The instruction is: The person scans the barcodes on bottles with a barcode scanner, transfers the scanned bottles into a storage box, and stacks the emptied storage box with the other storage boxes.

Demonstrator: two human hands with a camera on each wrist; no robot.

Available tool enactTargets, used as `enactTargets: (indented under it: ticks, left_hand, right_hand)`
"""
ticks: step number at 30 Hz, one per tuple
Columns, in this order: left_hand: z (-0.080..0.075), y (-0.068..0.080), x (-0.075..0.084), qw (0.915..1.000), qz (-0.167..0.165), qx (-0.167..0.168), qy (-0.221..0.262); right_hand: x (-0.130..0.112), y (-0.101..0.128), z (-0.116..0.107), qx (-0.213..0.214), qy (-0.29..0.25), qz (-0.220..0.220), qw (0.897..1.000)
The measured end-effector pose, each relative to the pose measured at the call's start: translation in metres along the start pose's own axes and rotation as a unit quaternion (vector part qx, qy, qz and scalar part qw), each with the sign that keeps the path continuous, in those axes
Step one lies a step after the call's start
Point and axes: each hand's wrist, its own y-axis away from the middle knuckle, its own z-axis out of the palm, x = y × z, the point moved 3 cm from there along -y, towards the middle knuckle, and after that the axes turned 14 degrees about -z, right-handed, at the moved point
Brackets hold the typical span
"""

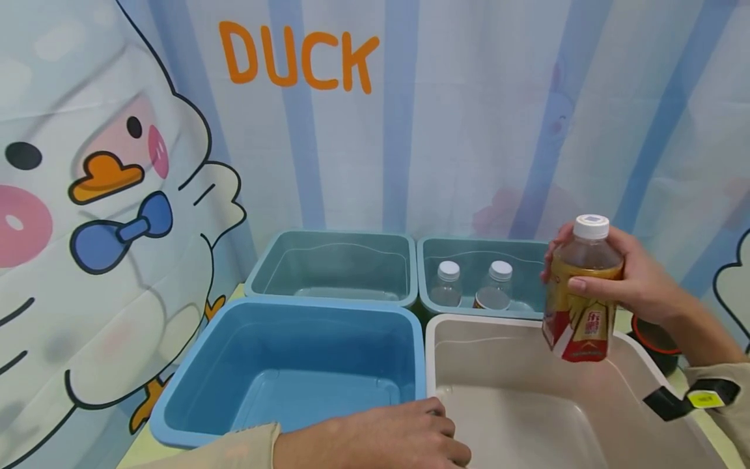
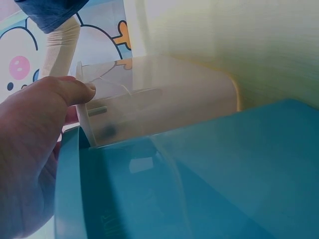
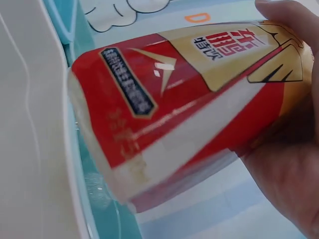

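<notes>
My right hand [image 1: 638,280] grips a plastic drink bottle [image 1: 586,306] with a white cap and a gold-and-red label. It is held upright over the back right part of the beige bin [image 1: 629,371]. In the right wrist view the bottle [image 3: 189,99] fills the middle, the hand wrapped round its upper part. My left hand [image 1: 392,436] is at the near side of the bins, where the blue bin [image 1: 287,303] meets the beige one. In the left wrist view that hand [image 2: 35,129] pinches the beige bin's rim [image 2: 83,107], its thumb on one side and fingers partly hidden behind.
Two white-capped bottles, one [image 1: 448,283] left of the other [image 1: 498,286], stand in the back right teal bin [image 1: 428,267]. A second teal bin [image 1: 413,260] is at its left. A dark round object with an orange rim [image 1: 656,339] is beside the beige bin. A duck-print curtain [image 1: 351,163] hangs behind.
</notes>
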Motion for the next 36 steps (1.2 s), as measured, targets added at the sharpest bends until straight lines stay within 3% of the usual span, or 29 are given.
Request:
enactTargets:
  ticks: [11,20,24,32,36]
  left_hand:
    - [0.001,0.001,0.0,0.9999,0.002,0.011,0.002]
    - [0.0,0.001,0.0,0.9997,0.01,0.024,-0.003]
    - [0.0,0.001,0.001,0.9996,0.012,0.026,-0.003]
    - [0.001,0.0,0.001,0.9996,0.008,0.027,-0.002]
    - [0.001,0.0,0.0,0.9996,0.007,0.026,0.004]
  right_hand:
    - [-0.011,0.006,-0.032,0.09,-0.02,-0.003,0.996]
    - [-0.007,0.023,-0.058,0.194,0.002,0.02,0.981]
    - [0.0,0.03,-0.069,0.201,-0.029,0.013,0.979]
    - [0.012,0.046,-0.096,0.175,-0.104,0.008,0.979]
    - [0.013,0.052,-0.099,0.2,-0.071,0.028,0.977]
